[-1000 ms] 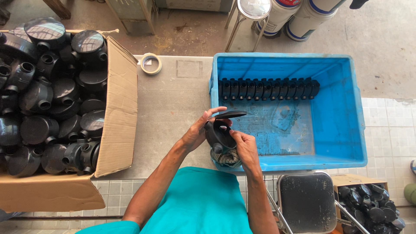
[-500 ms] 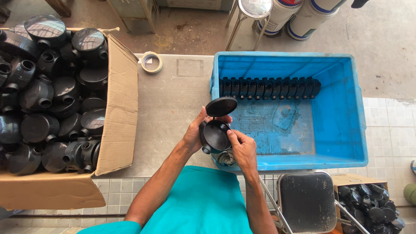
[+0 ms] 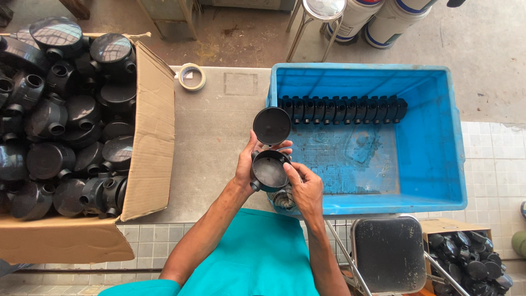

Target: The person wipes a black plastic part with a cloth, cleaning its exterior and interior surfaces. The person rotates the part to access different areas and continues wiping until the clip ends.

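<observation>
A cardboard box [image 3: 148, 137] full of round housings [image 3: 66, 126] sat at the left of the table [image 3: 213, 137], and a plastic crate [image 3: 455, 159] sat at the right with a row of fittings [image 3: 342, 108] along its far inner wall. A tape roll [image 3: 192, 76] lay behind, between the two. Both hands met just in front of the crate's near left corner, the left hand [image 3: 249, 164] and right hand [image 3: 304, 189] around an open housing [image 3: 269, 170], its lid [image 3: 272, 125] just behind it.

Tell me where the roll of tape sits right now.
In the head view, the roll of tape lies flat on the grey table, between the cardboard box and the blue bin.
</observation>
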